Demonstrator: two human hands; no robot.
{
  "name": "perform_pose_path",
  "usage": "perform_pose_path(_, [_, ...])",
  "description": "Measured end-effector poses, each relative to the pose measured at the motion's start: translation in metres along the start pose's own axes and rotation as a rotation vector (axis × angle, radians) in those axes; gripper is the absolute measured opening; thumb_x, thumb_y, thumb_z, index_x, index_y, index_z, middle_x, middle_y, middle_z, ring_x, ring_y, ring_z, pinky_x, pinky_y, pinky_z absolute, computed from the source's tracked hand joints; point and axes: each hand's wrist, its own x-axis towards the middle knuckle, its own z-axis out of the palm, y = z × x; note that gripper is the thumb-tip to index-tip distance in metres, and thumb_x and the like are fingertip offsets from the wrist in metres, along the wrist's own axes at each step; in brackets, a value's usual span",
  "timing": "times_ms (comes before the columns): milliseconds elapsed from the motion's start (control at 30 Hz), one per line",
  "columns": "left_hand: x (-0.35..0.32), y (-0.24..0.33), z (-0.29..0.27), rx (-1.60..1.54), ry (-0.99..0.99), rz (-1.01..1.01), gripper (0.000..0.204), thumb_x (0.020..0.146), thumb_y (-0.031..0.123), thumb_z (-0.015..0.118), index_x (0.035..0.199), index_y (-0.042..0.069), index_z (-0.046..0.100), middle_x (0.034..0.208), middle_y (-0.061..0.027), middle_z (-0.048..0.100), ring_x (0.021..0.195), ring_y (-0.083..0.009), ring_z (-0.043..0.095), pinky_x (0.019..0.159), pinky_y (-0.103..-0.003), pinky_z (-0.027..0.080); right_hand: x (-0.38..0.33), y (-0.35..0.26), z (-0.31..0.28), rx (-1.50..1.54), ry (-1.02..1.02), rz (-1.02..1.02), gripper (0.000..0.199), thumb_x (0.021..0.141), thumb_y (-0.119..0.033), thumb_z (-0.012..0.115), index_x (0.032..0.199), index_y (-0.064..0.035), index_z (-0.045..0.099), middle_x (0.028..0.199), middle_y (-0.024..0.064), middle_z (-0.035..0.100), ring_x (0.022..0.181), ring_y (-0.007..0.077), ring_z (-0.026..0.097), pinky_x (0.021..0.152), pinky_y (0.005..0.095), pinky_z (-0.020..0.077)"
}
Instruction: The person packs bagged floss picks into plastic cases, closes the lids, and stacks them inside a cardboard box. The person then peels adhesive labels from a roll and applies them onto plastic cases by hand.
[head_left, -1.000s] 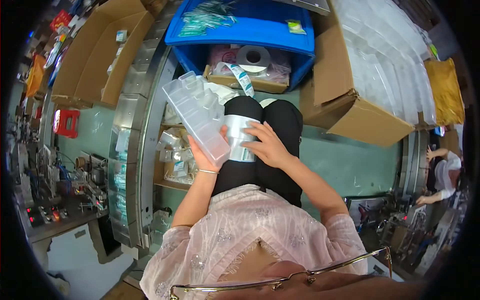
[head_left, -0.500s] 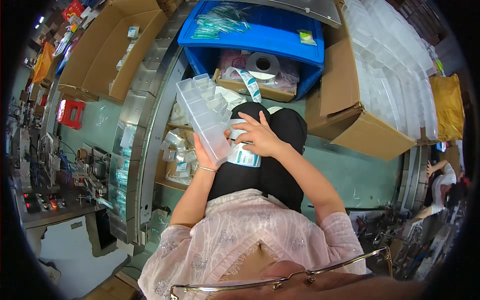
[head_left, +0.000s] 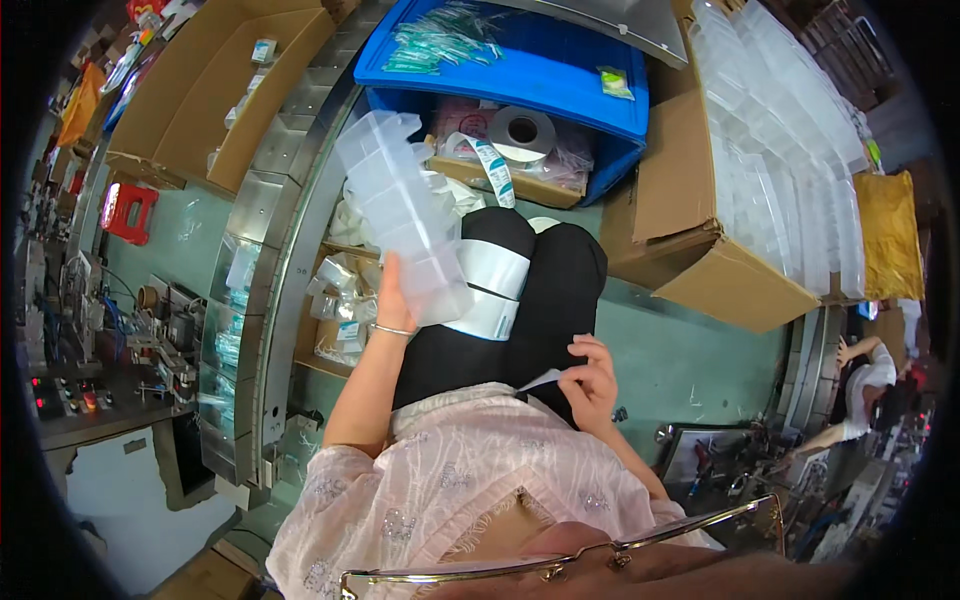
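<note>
A clear plastic box with compartments (head_left: 405,215) is gripped by its near end in my left hand (head_left: 394,300), above my left thigh. My right hand (head_left: 592,385) is closed near my waist, its fingers curled and thumb against the index finger. A pale strip (head_left: 541,379) reaches its fingertips; its far end is hidden. Across my left thigh lie white label strips (head_left: 494,270), mostly blank side up, close to the box. Farther off, a printed length of label strip (head_left: 497,172) hangs from a white roll (head_left: 524,135).
A blue bin (head_left: 500,85) stands ahead, with small green-tipped packets (head_left: 440,45) on top. To the right, a cardboard carton (head_left: 735,275) holds stacked clear boxes (head_left: 790,200). Left of my legs are a carton of small clear pieces (head_left: 345,290) and a metal-edged conveyor (head_left: 270,215).
My right hand has left the label strip by the box and moved back toward my waist. The box has turned, its compartments facing up more, and the strips on my thigh now show blank.
</note>
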Motion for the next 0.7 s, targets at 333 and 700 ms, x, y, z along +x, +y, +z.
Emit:
perform_pose_path(333, [0.0, -0.019, 0.076, 0.425, 0.027, 0.17, 0.05, 0.088, 0.036, 0.049, 0.121, 0.002, 0.032, 0.114, -0.0083, 0.044, 0.105, -0.0155, 0.04, 0.09, -0.029, 0.033, 0.079, 0.018, 0.068, -0.018, 0.177, -0.012, 0.017, 0.077, 0.0, 0.057, 0.09, -0.0001, 0.047, 0.093, 0.01, 0.048, 0.08, 0.0153, 0.05, 0.071, 0.0235, 0.0404])
perform_pose_path(700, [-0.002, -0.025, 0.078, 0.443, 0.049, 0.102, 0.05, 0.089, 0.038, 0.047, 0.119, 0.0, 0.036, 0.113, -0.0099, 0.045, 0.104, -0.0164, 0.041, 0.089, -0.028, 0.033, 0.078, 0.013, 0.086, -0.239, 0.138, -0.11, 0.037, 0.067, -0.008, 0.07, 0.095, -0.0016, 0.046, 0.094, 0.0151, 0.047, 0.085, 0.0282, 0.05, 0.074, 0.0323, 0.041])
